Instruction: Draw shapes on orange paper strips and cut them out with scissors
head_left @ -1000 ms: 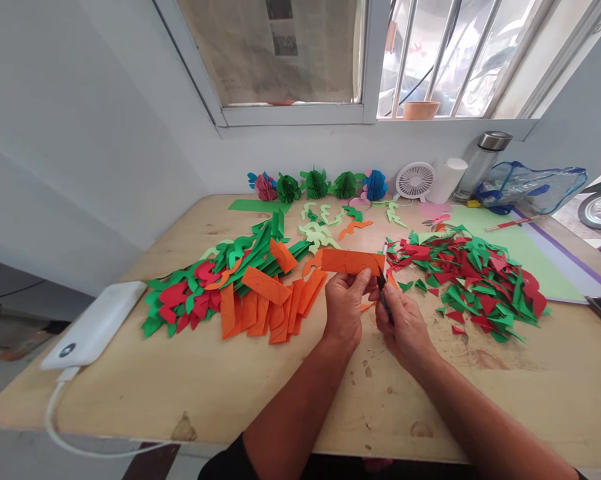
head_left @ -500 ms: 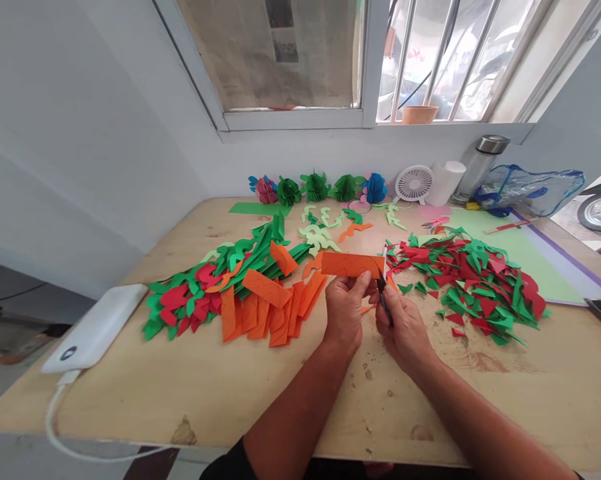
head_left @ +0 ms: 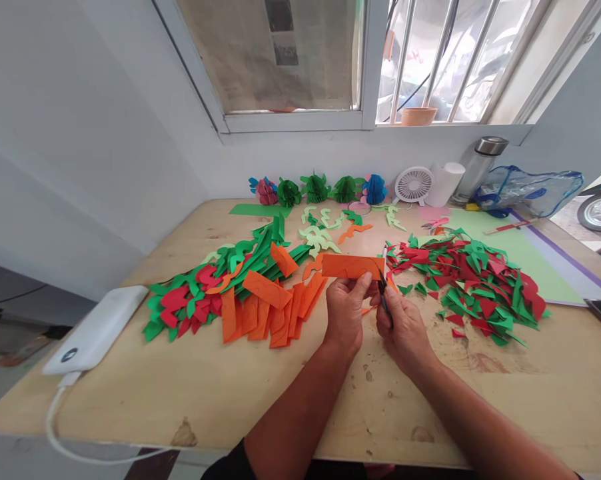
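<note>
Since a second ago my view has tipped up a touch, so the whole scene sits slightly lower; the two hands and the paper between them have barely shifted. The wooden table (head_left: 130,400) fills most of what I see. On its right I see a loose heap of red and green scraps (head_left: 480,280). On the left lies a spread of green and red cut shapes (head_left: 175,298), with folded orange pieces (head_left: 265,290) overlapping its right side. A clear bag (head_left: 530,190) with blue edging rests at the far right, just beside a bottle (head_left: 480,167). A white power bank (head_left: 98,327) lies at the left edge. Five paper balls (head_left: 316,189) line the far side by the wall.

Near the middle I have the left hand (head_left: 348,307) pinching an orange strip (head_left: 348,265) by its near edge, thumb in front. The strip is held up between the two heaps. The right hand (head_left: 403,317) is closed around the dark handles of the scissors (head_left: 384,297); their blades meet the strip's right end. I cannot tell how wide the blades stand.
</note>
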Action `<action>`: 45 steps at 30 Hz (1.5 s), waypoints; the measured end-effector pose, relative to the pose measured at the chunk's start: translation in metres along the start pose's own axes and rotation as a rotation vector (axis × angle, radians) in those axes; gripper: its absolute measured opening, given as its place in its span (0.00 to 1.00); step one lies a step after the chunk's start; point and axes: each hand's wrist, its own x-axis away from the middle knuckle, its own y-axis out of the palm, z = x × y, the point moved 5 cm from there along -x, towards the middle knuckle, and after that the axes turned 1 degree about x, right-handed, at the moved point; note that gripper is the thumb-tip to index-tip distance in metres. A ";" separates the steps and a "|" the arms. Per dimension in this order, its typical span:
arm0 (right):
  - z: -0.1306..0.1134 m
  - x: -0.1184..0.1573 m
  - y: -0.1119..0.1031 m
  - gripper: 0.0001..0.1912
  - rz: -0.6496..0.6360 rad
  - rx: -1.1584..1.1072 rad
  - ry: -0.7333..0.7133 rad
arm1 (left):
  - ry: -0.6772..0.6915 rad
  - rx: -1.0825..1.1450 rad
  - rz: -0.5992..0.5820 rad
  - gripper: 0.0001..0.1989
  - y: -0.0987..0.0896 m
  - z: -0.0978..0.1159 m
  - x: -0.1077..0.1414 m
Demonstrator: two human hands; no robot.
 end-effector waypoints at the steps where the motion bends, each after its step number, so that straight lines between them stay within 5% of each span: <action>1: 0.000 0.000 0.000 0.24 0.001 -0.004 -0.001 | -0.001 0.000 -0.002 0.11 0.000 0.000 0.000; 18: 0.001 0.000 -0.002 0.24 0.036 0.015 -0.009 | -0.001 0.025 0.019 0.12 -0.003 -0.004 -0.002; 45: 0.006 -0.003 -0.004 0.23 0.022 0.004 0.011 | -0.019 -0.043 -0.132 0.14 0.005 -0.001 -0.002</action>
